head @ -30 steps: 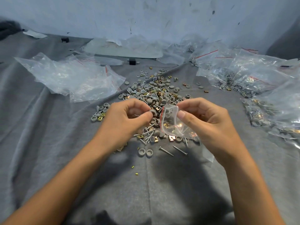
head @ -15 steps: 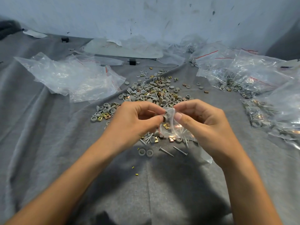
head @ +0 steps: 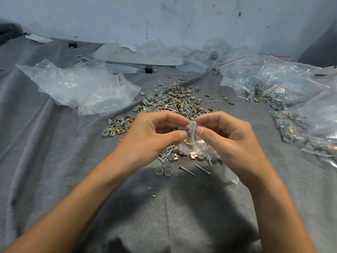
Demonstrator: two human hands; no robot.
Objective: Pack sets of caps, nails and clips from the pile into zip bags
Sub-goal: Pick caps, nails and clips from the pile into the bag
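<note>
A pile (head: 173, 103) of grey caps, nails and brass clips lies on the grey cloth in the middle. Just above its near edge my right hand (head: 224, 136) pinches the mouth of a small clear zip bag (head: 193, 143) with a red seal line; brass clips and nails show inside it. My left hand (head: 155, 136) pinches a grey cap (head: 181, 127) between thumb and fingers right at the bag's mouth. Two caps (head: 163, 171) and two nails (head: 195, 169) lie loose in front of the hands.
Empty zip bags (head: 82, 90) lie heaped at the left. Filled bags (head: 284, 88) are stacked along the right side and far right. A flat grey board (head: 138, 55) rests by the back wall. Small yellow bits (head: 149, 188) lie near me on the cloth.
My left hand has moved right with the cap, up to the bag's mouth. The bag's opening has been drawn narrower between both hands.
</note>
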